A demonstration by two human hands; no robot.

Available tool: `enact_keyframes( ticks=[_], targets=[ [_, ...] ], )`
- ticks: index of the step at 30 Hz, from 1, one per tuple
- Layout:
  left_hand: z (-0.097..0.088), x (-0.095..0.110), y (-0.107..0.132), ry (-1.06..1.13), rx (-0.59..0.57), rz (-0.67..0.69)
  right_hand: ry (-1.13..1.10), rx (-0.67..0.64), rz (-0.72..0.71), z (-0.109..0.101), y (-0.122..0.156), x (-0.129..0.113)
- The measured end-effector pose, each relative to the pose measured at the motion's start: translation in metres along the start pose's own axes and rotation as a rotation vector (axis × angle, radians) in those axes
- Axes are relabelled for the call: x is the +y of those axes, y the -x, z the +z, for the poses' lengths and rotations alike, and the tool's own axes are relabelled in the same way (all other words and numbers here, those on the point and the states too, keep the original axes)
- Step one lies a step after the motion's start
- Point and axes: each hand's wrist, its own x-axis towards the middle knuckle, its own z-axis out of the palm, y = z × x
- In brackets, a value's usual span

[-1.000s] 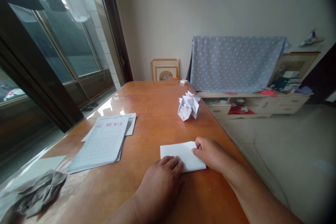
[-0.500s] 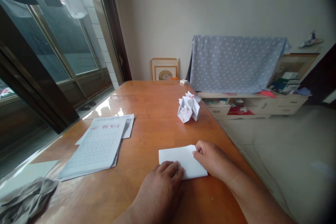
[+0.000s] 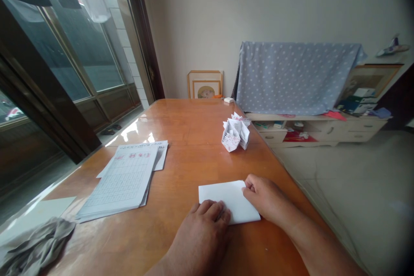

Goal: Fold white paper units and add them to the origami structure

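A folded sheet of white paper point(image 3: 239, 205) lies flat on the wooden table in front of me. My left hand point(image 3: 207, 224) rests over its lower left part, fingers laid down on the paper and slightly bent. At the upper right corner, my right hand point(image 3: 263, 196) has its fingers curled in, with thumb and forefinger closed on the paper's edge. The fingertips of the right hand are partly hidden. Beyond the sheet stands a cluster of folded paper pieces point(image 3: 236, 133), white with red and dark print.
On the left lie a stack of written sheets point(image 3: 121, 185), a pale sheet point(image 3: 48, 207) and a crumpled grey cloth point(image 3: 39, 246). A small white box point(image 3: 228, 100) sits at the table's far end. The table's right edge runs close by my right forearm.
The whole view has shifted slightly, so things appear a little further right. Both hands keep the same places on the folded paper.
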Motion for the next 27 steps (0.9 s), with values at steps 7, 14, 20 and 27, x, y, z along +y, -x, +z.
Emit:
enact_keyframes(
  ticks=[7,14,20,27],
  targets=[
    [-0.0010,0.0016,-0.0005,0.008,-0.003,-0.012,0.031,0.002,0.016,-0.0021,0.0009,-0.0031],
    [-0.0049,0.0037,-0.0014,-0.016,-0.019,-0.016,0.053,0.018,0.015,-0.0011,-0.0003,-0.0029],
    [-0.0038,0.0037,-0.0004,-0.014,-0.011,-0.016,0.076,0.016,0.031,-0.0027,0.0002,-0.0048],
    [-0.0037,0.0031,-0.0005,-0.001,-0.017,-0.014,0.078,0.022,0.017,-0.0021,0.0008,-0.0047]
  ],
)
